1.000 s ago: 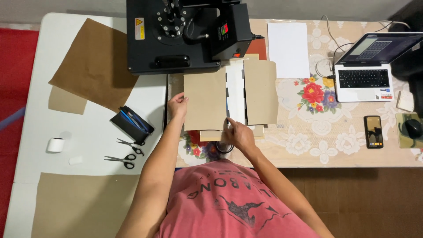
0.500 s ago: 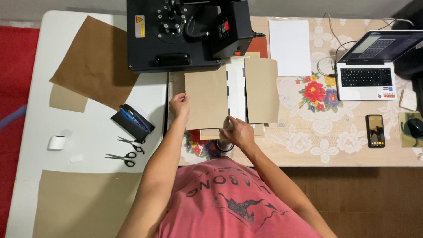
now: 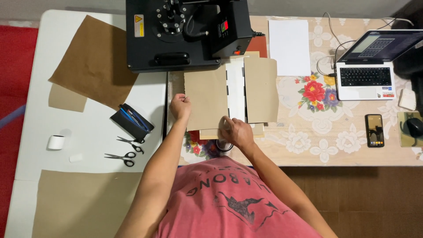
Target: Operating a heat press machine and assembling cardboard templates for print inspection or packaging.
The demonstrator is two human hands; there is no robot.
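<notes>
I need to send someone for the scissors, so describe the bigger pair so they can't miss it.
Start at the black press machine and go down the white table past the dark pencil pouch. Two scissors lie there; the bigger pair is lower, nearest the tan sheet.

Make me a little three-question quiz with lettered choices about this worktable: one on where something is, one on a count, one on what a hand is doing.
1. Where is the laptop?
A. at the right end of the flowered tablecloth
B. on the white table at the left
C. on the floor

2. How many pairs of scissors lie on the white table?
A. none
B. two
C. five

3. What is the left hand doing?
A. holding a phone
B. resting in the lap
C. touching the left edge of a tan cardboard sheet

Answers: 1 A, the laptop sits open near the right edge. 2 B, one pair lies just above the other pair. 3 C, its fingers meet the sheet's left edge, while the right hand is at its lower corner.
</notes>
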